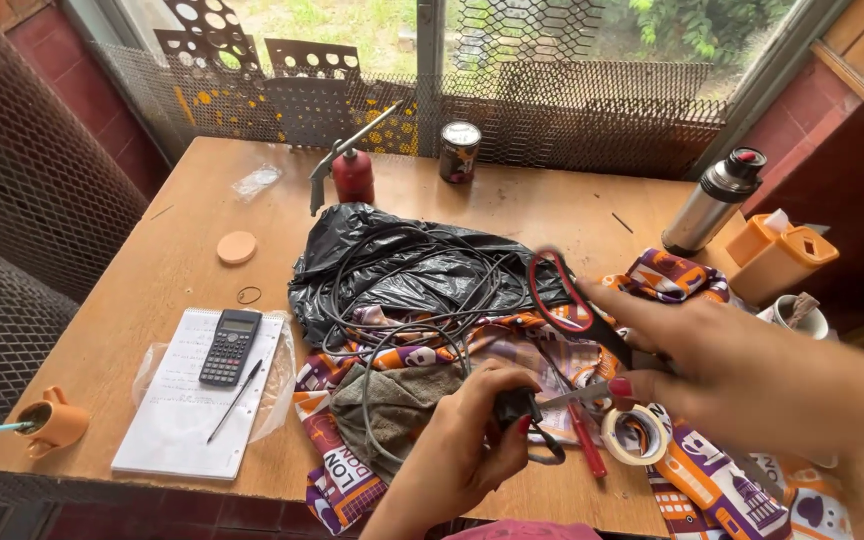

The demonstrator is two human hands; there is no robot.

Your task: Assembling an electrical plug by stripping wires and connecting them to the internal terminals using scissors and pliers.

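— What's nearest you?

— My left hand (472,440), by the tabletop's (162,270) near edge, is closing around a small black plug (514,405) on a grey cable (392,310).

— And the right?

— My right hand (692,355) is gripping red-handled scissors (562,300), blades meeting the plug. Both are hovering over the patterned cloth (692,480), beside a tape roll (635,435).

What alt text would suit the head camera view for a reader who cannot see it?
A person's right hand works large red-handled scissors beside the left hand, which grips a small black part of a tangled grey cable, over patterned cloth on a wooden table. A black calculator on a notepad lies left.
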